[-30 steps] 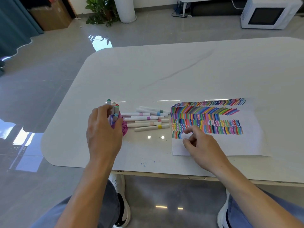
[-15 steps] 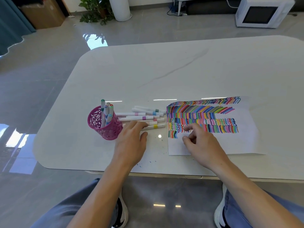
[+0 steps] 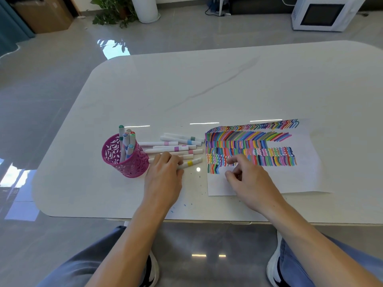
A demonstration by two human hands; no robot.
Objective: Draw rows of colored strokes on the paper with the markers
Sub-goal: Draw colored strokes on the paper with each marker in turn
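A white paper (image 3: 306, 175) with several rows of colored strokes lies on the table at the right. Several white markers (image 3: 172, 149) lie in a loose pile to its left. My left hand (image 3: 163, 179) lies over the near end of the pile, its fingers and thumb curled round the yellow-banded marker (image 3: 191, 162). My right hand (image 3: 250, 183) rests on the paper's lower left part below the strokes, fingers loosely curled, holding nothing. A pink perforated pen cup (image 3: 122, 160) with several markers upright in it stands left of the pile.
The white table (image 3: 207, 83) has rounded corners; its near edge runs just below my hands. Small ink specks dot the surface near the paper's left edge. On the floor beyond stand a microwave (image 3: 323, 13), a potted plant (image 3: 112, 13) and a cardboard box (image 3: 43, 15).
My left hand left the pen cup and moved right onto the loose markers, where its fingers closed on the yellow-banded one. My right hand stayed on the paper.
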